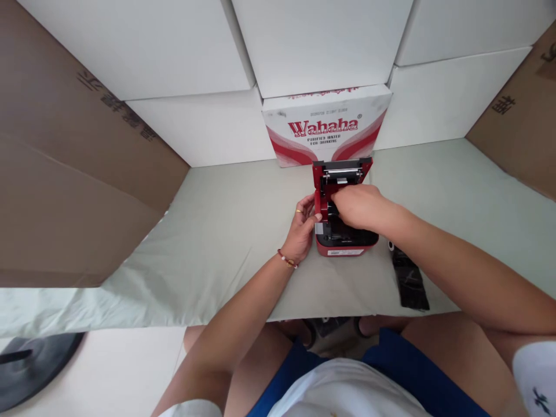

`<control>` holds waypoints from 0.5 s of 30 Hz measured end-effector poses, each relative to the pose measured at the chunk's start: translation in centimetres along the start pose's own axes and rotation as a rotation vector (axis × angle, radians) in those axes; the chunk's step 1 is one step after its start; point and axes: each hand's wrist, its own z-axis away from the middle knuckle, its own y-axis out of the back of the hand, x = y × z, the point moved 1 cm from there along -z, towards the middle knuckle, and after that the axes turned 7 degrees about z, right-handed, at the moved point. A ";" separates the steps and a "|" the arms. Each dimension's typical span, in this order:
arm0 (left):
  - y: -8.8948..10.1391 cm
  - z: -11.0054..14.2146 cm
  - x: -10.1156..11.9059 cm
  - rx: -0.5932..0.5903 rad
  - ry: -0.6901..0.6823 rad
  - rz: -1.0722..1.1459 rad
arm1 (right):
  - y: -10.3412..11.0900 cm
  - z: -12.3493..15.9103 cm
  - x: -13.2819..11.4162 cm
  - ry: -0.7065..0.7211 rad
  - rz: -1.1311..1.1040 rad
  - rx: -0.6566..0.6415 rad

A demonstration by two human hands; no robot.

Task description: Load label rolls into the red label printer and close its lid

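Note:
A red and black label printer (347,236) stands on the cloth-covered table with its lid (343,168) raised, showing a roller inside. My left hand (304,223) grips the printer's left edge, thumb in front and fingers behind a red side part. Inside the open printer is my right hand (360,205), closed, with its fingertips down in the cavity. Whatever those fingertips hold is hidden by the hand. To the right of the printer, under my right forearm, lies a strip of black film (410,284) with a small white-ended core at its far end.
A Wahaha water carton (328,127) stands behind the printer, against stacked white boxes (217,127). Brown cardboard boxes (65,174) flank the table at left and right. Light green cloth (217,231) hangs over the table's front edge. A black round base (39,370) rests on the floor at left.

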 end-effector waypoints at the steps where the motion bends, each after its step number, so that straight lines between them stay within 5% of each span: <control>1: 0.0 0.0 0.0 0.002 -0.001 0.005 | -0.4 -0.2 0.1 -0.016 0.002 0.006; 9: -0.1 -0.1 -0.2 -0.011 0.000 0.015 | 0.4 0.4 0.0 -0.142 0.045 0.034; 15: -0.3 -0.1 -0.1 -0.020 -0.004 0.056 | 4.4 6.1 0.7 -0.055 -0.264 0.180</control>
